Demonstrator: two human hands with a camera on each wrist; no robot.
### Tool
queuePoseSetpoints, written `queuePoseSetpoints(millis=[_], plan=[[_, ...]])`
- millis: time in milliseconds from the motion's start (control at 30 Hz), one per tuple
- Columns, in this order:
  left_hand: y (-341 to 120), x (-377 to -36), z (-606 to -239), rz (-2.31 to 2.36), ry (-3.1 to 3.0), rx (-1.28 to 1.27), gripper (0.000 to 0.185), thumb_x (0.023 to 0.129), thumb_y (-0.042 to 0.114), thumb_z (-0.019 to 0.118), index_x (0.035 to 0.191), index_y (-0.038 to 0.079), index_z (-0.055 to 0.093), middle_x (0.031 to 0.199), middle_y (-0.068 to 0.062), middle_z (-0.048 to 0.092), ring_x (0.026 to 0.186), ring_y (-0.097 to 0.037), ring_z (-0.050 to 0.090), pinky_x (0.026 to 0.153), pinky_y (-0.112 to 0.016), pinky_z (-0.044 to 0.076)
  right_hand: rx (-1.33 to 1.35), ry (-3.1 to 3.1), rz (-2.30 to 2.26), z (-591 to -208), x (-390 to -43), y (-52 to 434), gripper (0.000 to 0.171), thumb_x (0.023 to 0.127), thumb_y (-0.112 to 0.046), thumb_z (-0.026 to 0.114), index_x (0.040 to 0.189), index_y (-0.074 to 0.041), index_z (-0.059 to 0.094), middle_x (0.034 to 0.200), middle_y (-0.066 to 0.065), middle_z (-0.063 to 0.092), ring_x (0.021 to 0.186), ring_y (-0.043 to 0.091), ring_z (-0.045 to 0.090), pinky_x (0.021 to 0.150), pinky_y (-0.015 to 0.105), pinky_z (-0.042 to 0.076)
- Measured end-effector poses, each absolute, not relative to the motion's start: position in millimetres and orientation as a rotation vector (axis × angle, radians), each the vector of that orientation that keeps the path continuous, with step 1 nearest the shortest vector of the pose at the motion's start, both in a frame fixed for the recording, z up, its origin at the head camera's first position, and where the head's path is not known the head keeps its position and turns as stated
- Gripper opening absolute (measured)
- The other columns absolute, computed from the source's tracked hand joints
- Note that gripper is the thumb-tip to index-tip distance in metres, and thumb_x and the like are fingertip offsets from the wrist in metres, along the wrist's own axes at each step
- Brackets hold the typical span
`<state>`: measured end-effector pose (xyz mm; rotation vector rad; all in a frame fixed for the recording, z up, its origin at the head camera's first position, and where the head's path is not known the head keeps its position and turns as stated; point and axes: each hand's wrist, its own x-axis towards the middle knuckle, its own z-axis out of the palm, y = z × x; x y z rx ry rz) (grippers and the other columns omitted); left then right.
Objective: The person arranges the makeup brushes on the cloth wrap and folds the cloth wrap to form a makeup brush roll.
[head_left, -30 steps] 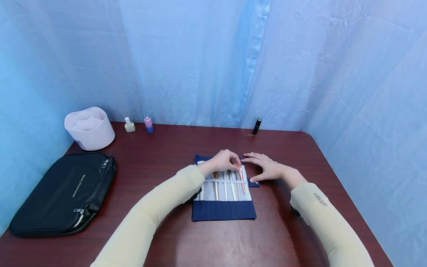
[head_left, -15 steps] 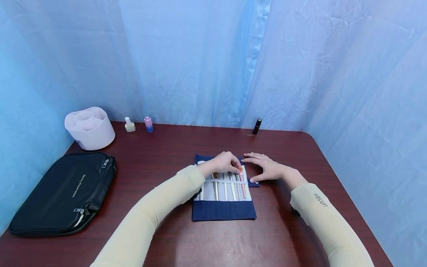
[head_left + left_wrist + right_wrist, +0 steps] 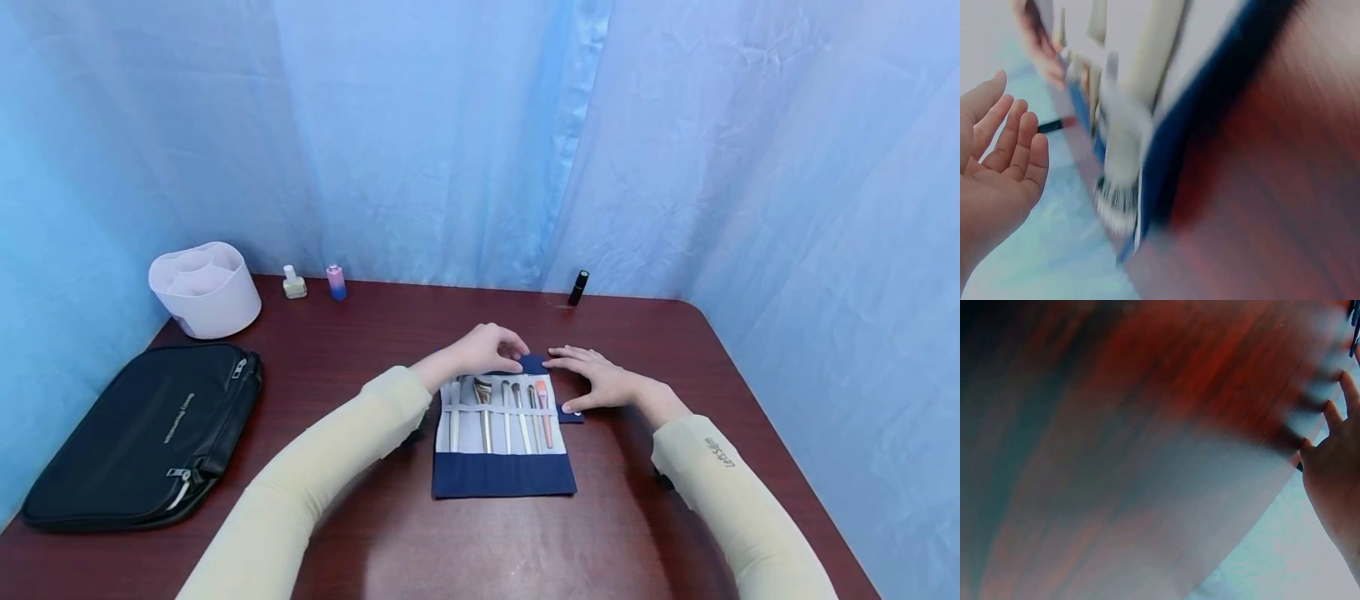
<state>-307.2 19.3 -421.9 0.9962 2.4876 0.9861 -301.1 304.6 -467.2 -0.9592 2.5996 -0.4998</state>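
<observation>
A navy brush roll (image 3: pixel 498 477) lies unrolled at the table's middle, with several makeup brushes (image 3: pixel 484 410) tucked under a band on its grey lining. The rightmost brush is pink (image 3: pixel 543 412). My left hand (image 3: pixel 501 348) hovers over the roll's far edge with loosely curled fingers, holding nothing. The left wrist view shows that hand (image 3: pixel 999 165) empty, with the brushes (image 3: pixel 1138 94) blurred beside it. My right hand (image 3: pixel 592 379) rests flat with straight fingers at the roll's far right corner. The right wrist view is blurred and shows only the hand's edge (image 3: pixel 1335 469) over the table (image 3: pixel 1116 425).
A black zipped bag (image 3: pixel 150 433) lies at the left front, with a white divided organiser (image 3: pixel 204 290) behind it. A small clear bottle (image 3: pixel 293 283), a pink-blue bottle (image 3: pixel 335 281) and a black tube (image 3: pixel 577 286) stand along the back edge. Blue curtains enclose the dark wooden table (image 3: pixel 660 333).
My left hand has lifted off the brush heads and drawn back towards the far left, uncovering them. My right hand has stayed in place.
</observation>
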Motion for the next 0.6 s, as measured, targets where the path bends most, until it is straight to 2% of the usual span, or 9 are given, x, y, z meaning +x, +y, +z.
queuePoseSetpoints(millis=[133, 267, 467, 600], plan=[[-7.7, -308.5, -410.4, 0.985, 2.533, 0.981, 0.035, 0.088, 0.020, 0.068, 0.120, 0.008, 0.064, 0.118, -0.006, 0.065, 0.108, -0.016, 0.060, 0.090, -0.030, 0.049, -0.954, 2.602, -0.508, -468.2, -300.8, 306.9, 0.079, 0.078, -0.056, 0.068, 0.146, -0.029, 0.036, 0.156, 0.003, 0.020, 0.144, 0.031, 0.011, 0.110, 0.062, 0.006], [-34.3, -307.8, -408.6, 0.930, 2.609, 0.961, 0.036, 0.088, 0.021, 0.068, 0.121, 0.008, 0.064, 0.120, -0.004, 0.063, 0.115, -0.018, 0.056, 0.095, -0.034, 0.046, -0.970, 2.603, -0.515, -468.4, -300.3, 308.3, 0.080, 0.078, -0.056, 0.068, 0.146, -0.028, 0.036, 0.156, 0.004, 0.020, 0.144, 0.031, 0.011, 0.110, 0.062, 0.006], [-67.6, -305.2, -426.4, 0.767, 2.758, 1.109, 0.028, 0.088, 0.016, 0.068, 0.114, 0.007, 0.067, 0.115, -0.006, 0.063, 0.111, -0.022, 0.056, 0.094, -0.038, 0.046, -0.973, 2.600, -0.513, -467.4, -300.9, 307.0, 0.079, 0.078, -0.056, 0.068, 0.145, -0.029, 0.036, 0.156, 0.004, 0.020, 0.144, 0.031, 0.011, 0.111, 0.061, 0.006], [-85.7, -307.4, -440.5, 0.701, 2.768, 1.164, 0.025, 0.087, 0.011, 0.067, 0.112, 0.006, 0.068, 0.117, -0.009, 0.062, 0.113, -0.024, 0.055, 0.098, -0.041, 0.043, -0.967, 2.599, -0.518, -466.6, -301.3, 305.5, 0.080, 0.077, -0.056, 0.069, 0.145, -0.029, 0.037, 0.156, 0.003, 0.020, 0.144, 0.031, 0.010, 0.111, 0.061, 0.005]])
